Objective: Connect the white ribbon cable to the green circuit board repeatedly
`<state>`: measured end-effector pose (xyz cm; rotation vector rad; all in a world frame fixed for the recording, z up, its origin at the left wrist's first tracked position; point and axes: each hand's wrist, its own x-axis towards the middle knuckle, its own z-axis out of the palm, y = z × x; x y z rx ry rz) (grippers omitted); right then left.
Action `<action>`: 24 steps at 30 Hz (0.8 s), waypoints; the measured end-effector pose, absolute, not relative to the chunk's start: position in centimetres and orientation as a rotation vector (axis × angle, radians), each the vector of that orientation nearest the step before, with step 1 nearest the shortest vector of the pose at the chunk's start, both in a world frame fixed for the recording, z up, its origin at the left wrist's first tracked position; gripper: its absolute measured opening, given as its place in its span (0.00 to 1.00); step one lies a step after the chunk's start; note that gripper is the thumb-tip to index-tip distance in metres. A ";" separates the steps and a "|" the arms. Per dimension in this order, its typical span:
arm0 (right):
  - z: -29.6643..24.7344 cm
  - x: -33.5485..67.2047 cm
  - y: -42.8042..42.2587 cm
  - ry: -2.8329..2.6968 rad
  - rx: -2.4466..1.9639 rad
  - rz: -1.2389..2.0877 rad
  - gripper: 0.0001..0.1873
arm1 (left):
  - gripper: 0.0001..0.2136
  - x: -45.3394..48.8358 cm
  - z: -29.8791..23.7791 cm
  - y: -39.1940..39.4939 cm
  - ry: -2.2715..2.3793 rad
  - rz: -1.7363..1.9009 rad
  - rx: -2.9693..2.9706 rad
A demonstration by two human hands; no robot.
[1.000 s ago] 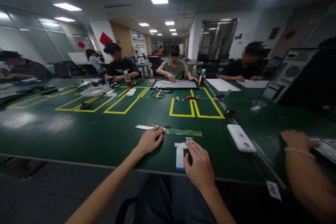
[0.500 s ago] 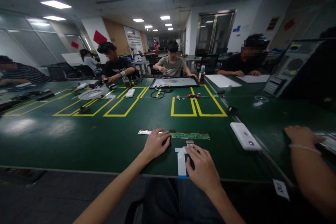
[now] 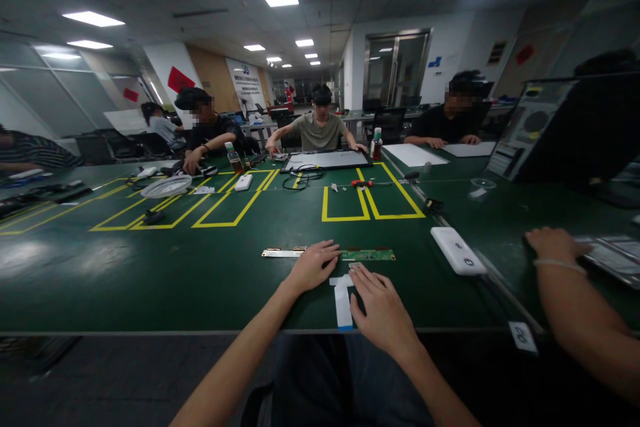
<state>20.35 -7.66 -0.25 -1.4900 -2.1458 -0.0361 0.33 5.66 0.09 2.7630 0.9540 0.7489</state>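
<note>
A long, narrow green circuit board (image 3: pixel 367 255) lies crosswise on the green table, with a pale strip at its left part. My left hand (image 3: pixel 314 265) rests over the board's middle, fingers stretched out and thumb apart, hiding part of it. A white flat ribbon cable (image 3: pixel 343 307) with a blue end lies bent in front of the board, towards me. My right hand (image 3: pixel 384 303) reaches over the cable's upper end. Its fingertips touch the small connector (image 3: pixel 355 267) just below the board; the fingers are extended and the thumb is apart.
A white power bank-like box (image 3: pixel 457 250) with a cable lies to the right, near another person's hand (image 3: pixel 555 245). Ahead are a red screwdriver (image 3: pixel 362 183), a black cable (image 3: pixel 305 177) and a flat panel (image 3: pixel 327 160). A computer case (image 3: pixel 530 123) stands at right; several people sit around.
My left hand has slid right along the board, uncovering more of the pale strip. My right hand stays at the connector, its fingertips now covering more of it. The view has shifted slightly.
</note>
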 end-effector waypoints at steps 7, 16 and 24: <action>0.3 20.2 -7.6 -2.233 -1.482 -0.017 0.25 | 0.17 0.2 -0.5 4.8 0.946 0.751 2.761; 0.1 20.1 -7.7 -2.211 -1.524 0.009 0.25 | 0.20 0.1 0.2 4.2 0.766 0.678 2.764; -0.1 20.5 -8.2 -2.167 -1.511 0.010 0.24 | 0.21 0.1 0.2 4.1 0.753 0.623 2.759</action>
